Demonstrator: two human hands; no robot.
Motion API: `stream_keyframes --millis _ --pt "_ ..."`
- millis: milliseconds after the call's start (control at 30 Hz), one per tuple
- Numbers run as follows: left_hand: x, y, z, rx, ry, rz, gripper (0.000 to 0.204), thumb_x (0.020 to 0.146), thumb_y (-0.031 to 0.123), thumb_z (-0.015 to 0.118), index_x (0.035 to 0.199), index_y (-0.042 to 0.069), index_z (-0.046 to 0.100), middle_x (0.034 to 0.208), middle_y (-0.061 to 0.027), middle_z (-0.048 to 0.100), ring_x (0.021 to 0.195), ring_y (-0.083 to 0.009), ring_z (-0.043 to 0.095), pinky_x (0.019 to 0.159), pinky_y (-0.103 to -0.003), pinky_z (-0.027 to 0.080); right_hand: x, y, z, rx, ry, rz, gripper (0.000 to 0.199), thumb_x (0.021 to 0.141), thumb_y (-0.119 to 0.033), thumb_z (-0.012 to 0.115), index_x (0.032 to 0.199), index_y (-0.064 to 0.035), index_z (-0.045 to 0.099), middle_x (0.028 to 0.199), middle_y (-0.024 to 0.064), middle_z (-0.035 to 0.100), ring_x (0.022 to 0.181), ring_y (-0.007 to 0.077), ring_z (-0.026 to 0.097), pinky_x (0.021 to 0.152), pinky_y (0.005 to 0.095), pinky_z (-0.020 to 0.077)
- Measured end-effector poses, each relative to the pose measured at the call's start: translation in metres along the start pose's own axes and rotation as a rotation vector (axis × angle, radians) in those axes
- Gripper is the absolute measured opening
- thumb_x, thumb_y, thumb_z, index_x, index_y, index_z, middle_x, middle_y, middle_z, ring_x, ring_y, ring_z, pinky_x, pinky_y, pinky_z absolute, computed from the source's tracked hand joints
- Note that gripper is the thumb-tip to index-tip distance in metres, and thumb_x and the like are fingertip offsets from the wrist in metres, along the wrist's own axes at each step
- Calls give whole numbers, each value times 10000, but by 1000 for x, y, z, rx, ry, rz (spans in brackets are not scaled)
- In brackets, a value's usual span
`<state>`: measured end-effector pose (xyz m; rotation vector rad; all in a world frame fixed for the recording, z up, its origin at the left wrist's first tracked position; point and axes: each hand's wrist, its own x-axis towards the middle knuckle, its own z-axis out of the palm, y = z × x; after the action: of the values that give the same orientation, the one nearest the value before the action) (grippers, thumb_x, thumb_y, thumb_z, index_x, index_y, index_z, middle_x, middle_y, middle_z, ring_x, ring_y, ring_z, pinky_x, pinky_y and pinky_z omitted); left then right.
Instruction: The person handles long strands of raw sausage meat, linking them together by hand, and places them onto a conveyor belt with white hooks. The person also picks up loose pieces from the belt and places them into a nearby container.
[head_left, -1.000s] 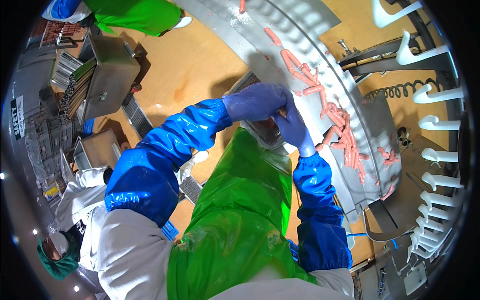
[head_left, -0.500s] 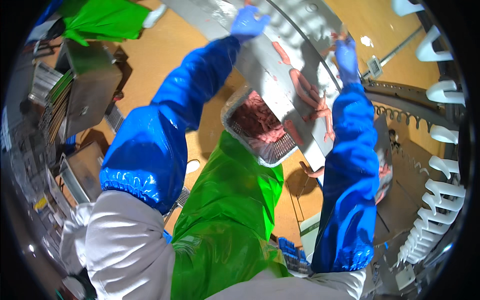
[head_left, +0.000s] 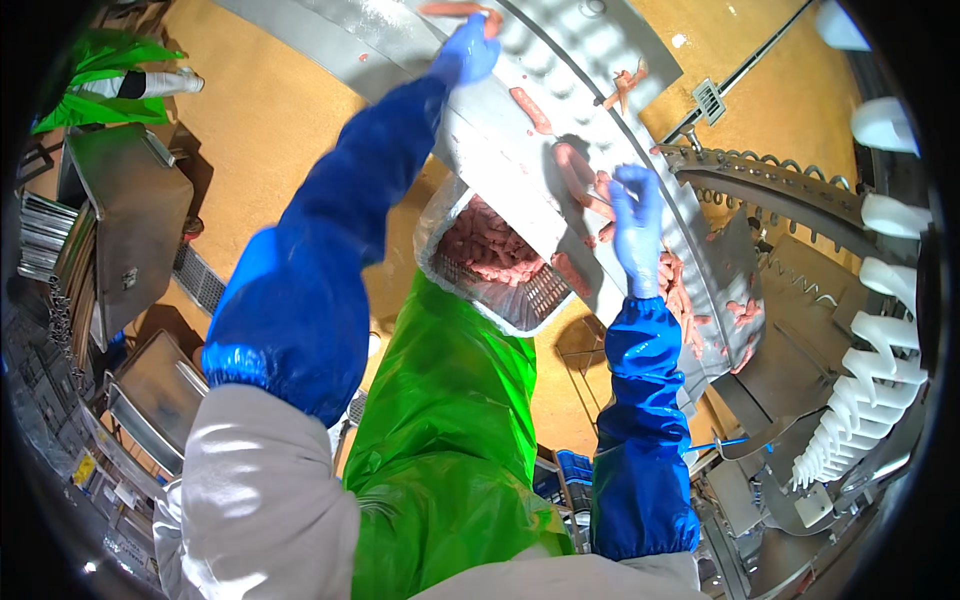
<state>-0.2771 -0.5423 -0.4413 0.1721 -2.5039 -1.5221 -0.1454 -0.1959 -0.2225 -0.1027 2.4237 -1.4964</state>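
My left hand (head_left: 468, 55), in a blue glove, reaches over the far left of the metal table with its fingers closed on a sausage (head_left: 452, 9). My right hand (head_left: 637, 222), also gloved, is above the table's right part, fingers bent and apart. Beside its fingertips lie pale pink sausages (head_left: 574, 172); another sausage (head_left: 530, 110) rests between my hands. More sausages (head_left: 676, 300) are heaped by my right wrist, partly hidden by the sleeve. Just below the table edge, a plastic-lined basket (head_left: 437, 225) holds a pile of pink sausages (head_left: 490, 245).
A curved rail crosses the metal table (head_left: 500, 150); split-looking pieces (head_left: 626, 84) lie beyond it. White spiral screw parts (head_left: 870, 390) and a toothed metal arm (head_left: 790, 180) stand right. A steel bin (head_left: 130, 220) is on the left. Another person's green apron (head_left: 100, 75) shows at the upper left.
My right hand has come back toward me from the table's far side, leaving the pieces there. My left hand has shifted left, now with a sausage showing in its fingers. The view has turned somewhat.
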Motion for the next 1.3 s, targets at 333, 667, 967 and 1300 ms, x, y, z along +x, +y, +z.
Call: stream_keyframes --millis 333,667,967,1300 --pt "-191 295 -71 362 -583 287 169 900 231 578 1006 115 641 1005 -170 641 909 -339 642 809 -449 491 -43 -27 4 40 -734 -62 286 965 -201 442 1041 9 621 992 135 636 942 243 589 882 341 445" --pt "-265 334 -43 294 -803 173 213 911 251 583 914 46 639 828 -165 669 824 -313 670 751 -395 496 -108 6 -32 -215 -597 -461 249 862 -177 507 934 15 648 904 220 626 893 384 599 801 445 468" --pt "-310 353 -57 -337 -681 -556 266 970 221 482 911 -3 614 763 -66 587 706 -144 575 668 -268 471 -154 92 17 73 -255 -484 177 763 -10 511 916 20 594 905 194 568 899 377 554 835 431 466" --pt "-311 359 -15 -165 -285 -32 268 996 92 375 1055 -34 604 1275 -135 565 998 -195 581 883 -324 470 -162 -21 23 565 -65 -302 262 843 -110 583 1087 -18 601 1124 148 588 1058 373 559 944 440 447"
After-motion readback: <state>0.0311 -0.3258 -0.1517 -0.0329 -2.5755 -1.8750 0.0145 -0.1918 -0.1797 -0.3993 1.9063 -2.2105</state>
